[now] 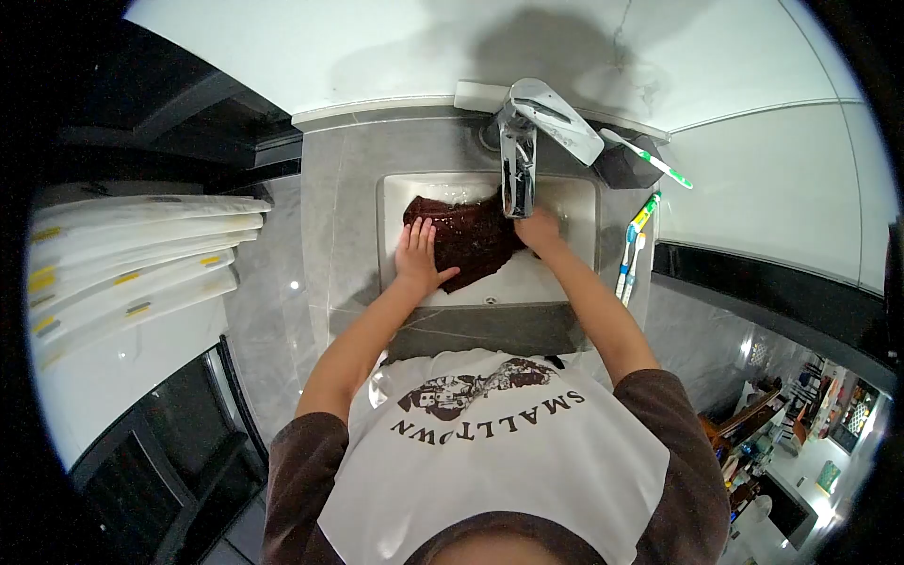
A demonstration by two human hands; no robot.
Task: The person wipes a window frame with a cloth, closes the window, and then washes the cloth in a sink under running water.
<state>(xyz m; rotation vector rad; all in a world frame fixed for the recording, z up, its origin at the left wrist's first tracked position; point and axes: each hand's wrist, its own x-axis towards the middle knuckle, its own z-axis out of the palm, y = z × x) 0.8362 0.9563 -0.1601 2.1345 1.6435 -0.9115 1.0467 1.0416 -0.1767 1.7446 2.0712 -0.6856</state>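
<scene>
A wet, dark brown cloth [463, 243] lies spread in the white sink basin [582, 212], below the chrome faucet [518, 169]. My left hand [420, 256] rests on the cloth's left edge, its fingers apart and pointing up toward the wall. At the cloth's right edge, beside the faucet spout, my right hand [537, 232] is closed. Its fingertips are partly hidden, and the cloth's edge runs into them.
Right of the faucet, a dark cup [626, 168] stands with a green and white toothbrush [664, 168] across it. More toothbrushes [631, 250] lie on the grey counter's right edge. White sheets or towels [141, 254] hang at the left.
</scene>
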